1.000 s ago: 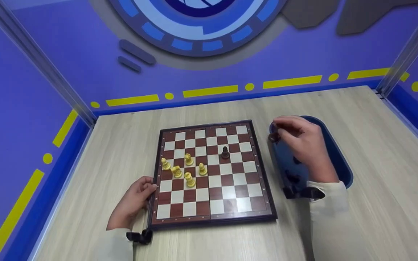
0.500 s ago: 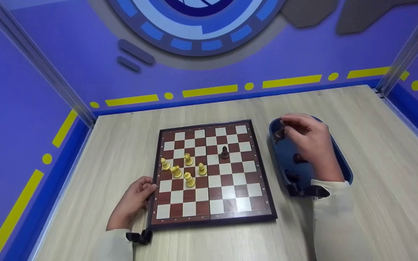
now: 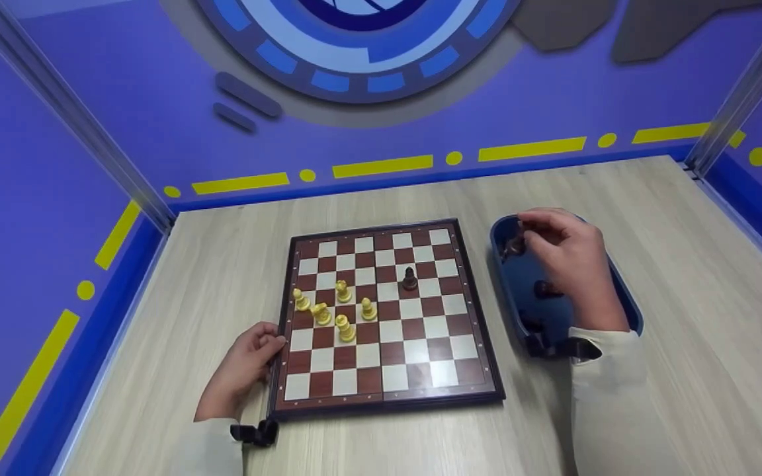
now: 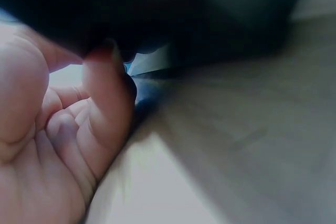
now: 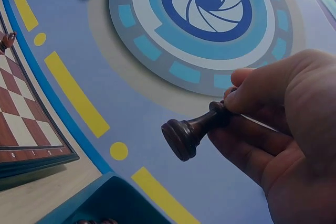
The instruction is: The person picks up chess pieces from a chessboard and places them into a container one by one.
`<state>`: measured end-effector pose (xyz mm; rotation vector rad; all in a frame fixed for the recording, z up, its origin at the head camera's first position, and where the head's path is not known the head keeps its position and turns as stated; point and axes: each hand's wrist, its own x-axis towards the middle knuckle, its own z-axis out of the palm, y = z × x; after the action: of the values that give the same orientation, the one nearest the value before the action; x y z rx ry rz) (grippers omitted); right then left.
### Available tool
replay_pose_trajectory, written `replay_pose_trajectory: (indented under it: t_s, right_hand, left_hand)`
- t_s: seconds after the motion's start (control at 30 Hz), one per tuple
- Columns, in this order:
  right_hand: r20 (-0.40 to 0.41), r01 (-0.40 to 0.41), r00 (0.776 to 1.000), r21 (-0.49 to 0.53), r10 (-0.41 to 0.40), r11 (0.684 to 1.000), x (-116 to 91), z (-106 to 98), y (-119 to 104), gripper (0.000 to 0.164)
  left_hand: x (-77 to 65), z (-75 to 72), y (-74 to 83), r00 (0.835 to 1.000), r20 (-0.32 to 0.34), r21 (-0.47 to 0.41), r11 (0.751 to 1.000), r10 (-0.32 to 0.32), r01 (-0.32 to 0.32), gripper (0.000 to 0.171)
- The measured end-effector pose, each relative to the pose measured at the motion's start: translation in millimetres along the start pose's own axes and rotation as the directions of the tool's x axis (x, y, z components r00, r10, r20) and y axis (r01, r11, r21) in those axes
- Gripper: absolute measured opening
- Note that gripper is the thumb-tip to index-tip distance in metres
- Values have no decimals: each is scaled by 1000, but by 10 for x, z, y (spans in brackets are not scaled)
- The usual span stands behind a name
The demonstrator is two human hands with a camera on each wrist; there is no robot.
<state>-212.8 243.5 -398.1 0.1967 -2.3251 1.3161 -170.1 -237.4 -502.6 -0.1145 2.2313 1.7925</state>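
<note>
Clock directions refer to the head view, centred on the chessboard (image 3: 426,347), unless noted. Right hand (image 3: 569,258): over the blue tub (image 3: 518,281), between two and three o'clock. Thumb and fingers are pinched close on the narrow upper end of a dark chess piece (image 5: 191,129). The piece is tilted, base free; in the right wrist view the base points toward eight o'clock. In the head view it appears over the tub's ten o'clock end; exact height above the tub floor, cannot tell.

Left hand (image 3: 242,363): at the board's edge between eight and nine o'clock, fingers curled, thumb on the border, gripping it. The left wrist view is blurred, with a fingertip against the dark edge.

On the board: five yellow pieces (image 3: 322,314), upright, grouped toward nine o'clock; one upright dark pawn-sized piece (image 3: 410,279) near one o'clock. Other dark pieces (image 3: 545,289) lie in the tub. Board and tub sit apart on a pale wooden table (image 3: 235,264). A patterned purple wall (image 3: 381,142) stands at twelve.
</note>
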Motion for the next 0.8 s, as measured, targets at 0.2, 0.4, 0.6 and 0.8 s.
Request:
replay_pose_trajectory:
  t_s: [0.2, 0.4, 0.6, 0.8]
  right_hand:
    - [11, -49, 999, -37, 50, 998, -7, -25, 2, 22]
    - [21, -79, 997, -58, 80, 995, -3, -40, 7, 23]
    - [6, -74, 997, -62, 75, 995, 9, -33, 51, 24]
    - [-1, -65, 998, -74, 66, 995, 3, -29, 80, 24]
  left_hand:
    - [0, 1, -2, 1000, 2, 10, 1000, 15, -15, 26]
    - [-6, 9, 3, 1000, -19, 12, 1000, 9, -8, 25]
    - [-5, 6, -1, 999, -30, 23, 1000, -15, 16, 22]
    - [-13, 4, 11, 1000, -15, 28, 1000, -14, 14, 25]
